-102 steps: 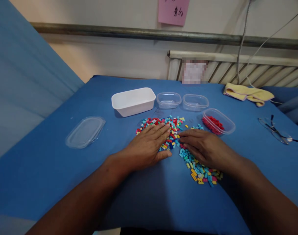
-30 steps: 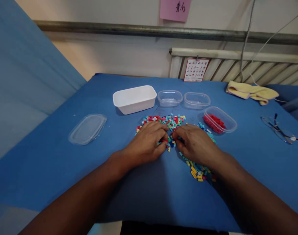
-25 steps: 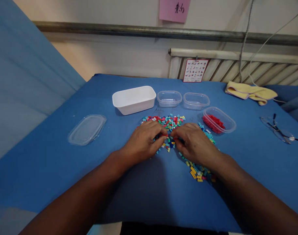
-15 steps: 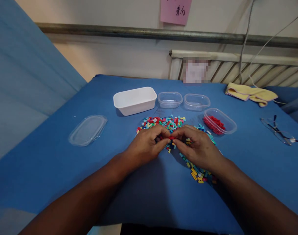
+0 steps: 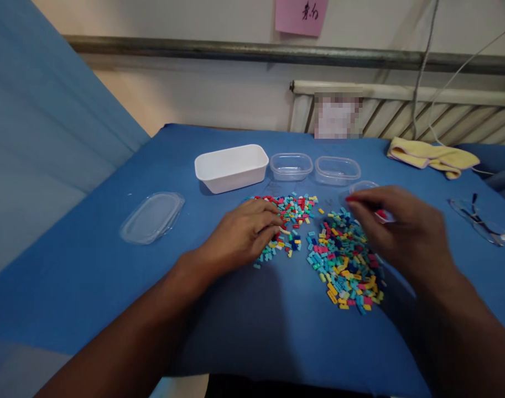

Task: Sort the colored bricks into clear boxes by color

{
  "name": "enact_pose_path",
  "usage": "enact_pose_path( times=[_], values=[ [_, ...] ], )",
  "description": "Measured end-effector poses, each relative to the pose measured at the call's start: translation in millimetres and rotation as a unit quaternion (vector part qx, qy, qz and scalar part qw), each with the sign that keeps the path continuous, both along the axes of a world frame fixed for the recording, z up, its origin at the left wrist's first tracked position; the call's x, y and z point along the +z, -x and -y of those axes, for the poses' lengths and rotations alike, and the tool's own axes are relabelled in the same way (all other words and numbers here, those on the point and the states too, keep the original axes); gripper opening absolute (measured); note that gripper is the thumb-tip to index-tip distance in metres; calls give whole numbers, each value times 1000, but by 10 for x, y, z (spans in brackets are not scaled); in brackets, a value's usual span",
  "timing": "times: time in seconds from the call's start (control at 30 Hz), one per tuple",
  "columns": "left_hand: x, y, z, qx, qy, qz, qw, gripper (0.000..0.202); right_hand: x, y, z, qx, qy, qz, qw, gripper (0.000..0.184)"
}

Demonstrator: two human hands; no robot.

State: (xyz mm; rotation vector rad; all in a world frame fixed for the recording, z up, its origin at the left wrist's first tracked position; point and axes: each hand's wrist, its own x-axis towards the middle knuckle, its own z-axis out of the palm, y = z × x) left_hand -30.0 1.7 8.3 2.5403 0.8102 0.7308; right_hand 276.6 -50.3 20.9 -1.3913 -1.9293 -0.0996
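My right hand (image 5: 405,226) is raised at the right, thumb and forefinger pinching a small red building brick (image 5: 352,199). Behind and below it is a clear plastic box (image 5: 362,184), mostly hidden, with red bricks (image 5: 383,214) showing in it. My left hand (image 5: 248,229) rests over the left pile of small mixed-colour bricks (image 5: 296,207). Its fingers are loosely bent and apart, with the tips among the bricks; nothing is plainly held. Between the hands, nearer to me, lies a larger pile of blue, yellow and pink bricks (image 5: 343,265).
A white tub (image 5: 235,179) and two clear boxes (image 5: 291,176), (image 5: 337,179) stand behind the piles. Clear lids (image 5: 152,218) lie at the left. Glasses (image 5: 480,221) and a yellow cloth (image 5: 432,156) lie at the right on the blue cover (image 5: 235,331).
My hands were together over the piles with something red between the fingertips. They have parted: the right moved right with a red brick, the left moved slightly left onto the left pile.
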Motion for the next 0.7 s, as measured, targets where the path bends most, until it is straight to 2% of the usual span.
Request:
enact_pose_path(
  times=[0.03,0.1,0.23,0.37,0.47,0.53,0.6,0.7],
  values=[
    [9,16,-13,-3,-9,-17,1000,19,7,-115,-14,-54,-23,15,998,16],
    [17,23,-17,-12,-19,-53,998,20,-17,-305,-49,-106,-25,51,993,19],
    [14,-9,14,-40,-24,-96,994,22,-150,-501,-114,-137,10,112,984,24],
    [2,-10,5,-32,-21,-81,996,21,-213,-503,-116,-150,37,129,980,28],
    [-39,5,-38,18,-31,-22,999,22,-191,-312,-68,-88,2,90,992,24],
    [-87,10,-73,74,-40,17,996,21,-184,-69,-24,5,-8,55,998,19],
    [-145,8,-105,113,-42,40,992,19,-199,226,14,126,35,41,991,17],
    [-231,0,-139,119,-35,54,991,18,-258,616,30,206,93,49,973,15]
  ],
)
